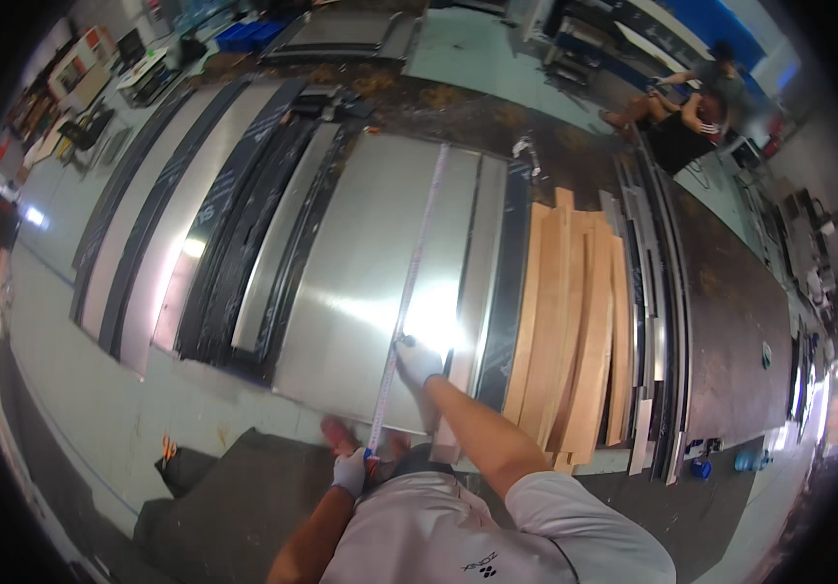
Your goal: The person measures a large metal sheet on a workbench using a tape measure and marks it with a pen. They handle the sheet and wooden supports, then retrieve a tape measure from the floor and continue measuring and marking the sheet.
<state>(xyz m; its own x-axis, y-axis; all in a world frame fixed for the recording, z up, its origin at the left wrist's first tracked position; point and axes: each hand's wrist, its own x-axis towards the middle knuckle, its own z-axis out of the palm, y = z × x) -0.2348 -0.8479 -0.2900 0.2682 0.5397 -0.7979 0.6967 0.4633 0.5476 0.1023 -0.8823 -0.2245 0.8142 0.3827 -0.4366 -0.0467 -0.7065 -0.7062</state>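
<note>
A large brushed metal sheet (346,253) lies on the worktable in front of me. A pale tape measure blade (413,273) stretches across it, from its far edge to the near edge. My left hand (349,470), in a white glove, is closed around the tape measure case (372,456) just off the sheet's near edge; the hand covers much of the case. My right hand (419,361), also gloved, rests on the sheet beside the blade. Its fingers are pinched, with a small dark tip at them that I cannot make out.
Long metal strips with dark film (161,204) lie left of the sheet. To its right are brown cardboard strips (570,331), then narrow metal profiles (657,331) and a dark tabletop (735,321). A person (701,112) sits at the far right. Orange-handled scissors (168,448) lie lower left.
</note>
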